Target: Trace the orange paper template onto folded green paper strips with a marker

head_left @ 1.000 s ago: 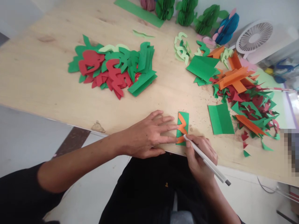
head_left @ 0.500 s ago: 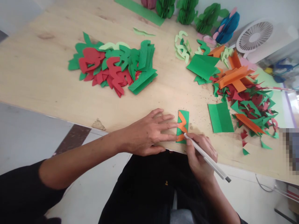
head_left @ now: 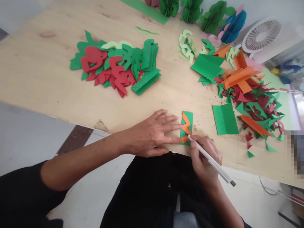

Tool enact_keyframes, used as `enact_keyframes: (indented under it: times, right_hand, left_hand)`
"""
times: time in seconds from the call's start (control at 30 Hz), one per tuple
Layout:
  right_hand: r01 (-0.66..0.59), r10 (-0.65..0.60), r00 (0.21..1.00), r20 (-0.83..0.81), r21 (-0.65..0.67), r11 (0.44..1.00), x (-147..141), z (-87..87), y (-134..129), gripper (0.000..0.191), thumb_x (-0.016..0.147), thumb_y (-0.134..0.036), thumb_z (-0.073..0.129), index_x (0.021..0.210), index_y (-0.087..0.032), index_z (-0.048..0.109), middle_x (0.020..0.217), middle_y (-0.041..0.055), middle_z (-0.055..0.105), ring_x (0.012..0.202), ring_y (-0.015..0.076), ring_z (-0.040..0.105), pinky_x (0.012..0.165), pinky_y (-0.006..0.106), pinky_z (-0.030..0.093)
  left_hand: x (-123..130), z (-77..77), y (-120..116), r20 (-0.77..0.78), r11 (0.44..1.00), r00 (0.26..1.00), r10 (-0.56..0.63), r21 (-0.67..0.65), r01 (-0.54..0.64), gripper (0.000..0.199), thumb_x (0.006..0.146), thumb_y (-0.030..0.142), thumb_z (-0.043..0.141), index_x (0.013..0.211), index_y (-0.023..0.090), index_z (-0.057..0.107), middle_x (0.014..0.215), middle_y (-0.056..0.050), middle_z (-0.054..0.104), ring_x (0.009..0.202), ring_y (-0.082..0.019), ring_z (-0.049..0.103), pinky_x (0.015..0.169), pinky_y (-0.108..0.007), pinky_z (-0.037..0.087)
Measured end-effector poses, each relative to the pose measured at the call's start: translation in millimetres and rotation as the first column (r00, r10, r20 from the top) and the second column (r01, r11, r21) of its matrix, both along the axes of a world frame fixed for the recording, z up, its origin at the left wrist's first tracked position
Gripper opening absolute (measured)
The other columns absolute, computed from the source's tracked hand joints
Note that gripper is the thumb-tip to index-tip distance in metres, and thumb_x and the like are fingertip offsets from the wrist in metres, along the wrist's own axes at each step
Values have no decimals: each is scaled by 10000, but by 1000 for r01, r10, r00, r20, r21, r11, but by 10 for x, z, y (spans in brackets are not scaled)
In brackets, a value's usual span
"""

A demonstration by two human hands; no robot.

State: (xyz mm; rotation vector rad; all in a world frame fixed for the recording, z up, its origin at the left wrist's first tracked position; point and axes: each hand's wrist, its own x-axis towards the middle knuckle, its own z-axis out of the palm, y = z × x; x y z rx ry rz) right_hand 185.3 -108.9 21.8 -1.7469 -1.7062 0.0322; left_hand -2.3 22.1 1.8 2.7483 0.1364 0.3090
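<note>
A green paper strip lies near the table's front edge with a wavy orange cut-out on top. My left hand rests flat with fingers spread, two fingertips touching the left side of the cut-out. My right hand is closed round a white pen, its tip at the inner notch of the orange shape. A folded green sheet lies to the right of the strip.
Red and green cut-outs are piled at the left. Orange paper pieces and red and green scraps cover the right side. Green paper honeycombs and a white fan stand at the back.
The pen tip has moved slightly up along the edge of the orange cut-out. The whole view has shifted a little; my left hand keeps its place on the paper.
</note>
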Motion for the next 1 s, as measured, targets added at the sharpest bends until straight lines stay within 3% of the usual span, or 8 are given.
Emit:
enact_keyframes:
  times: [0.7,1.0]
  right_hand:
    - [24,-23,999,42,-30,999,2,75,-8,79,892,-181,557,876,-213,628,718,10,703,627,155,643,653,297,489]
    - [87,-123,978,-167,-207,975,38,51,-4,161,903,-329,537,853,-221,646,722,18,741,661,188,699,605,307,522]
  left_hand:
    - [-8,30,-1,0,1000,1000,6,-18,-6,461,869,391,629,1317,302,566,1485,-77,460,1393,-328,358,1147,-566,205]
    - [-11,3,-4,19,1000,1000,17,1,-17,466,878,395,611,1330,306,544,1485,-78,458,1400,-322,339,1145,-562,199]
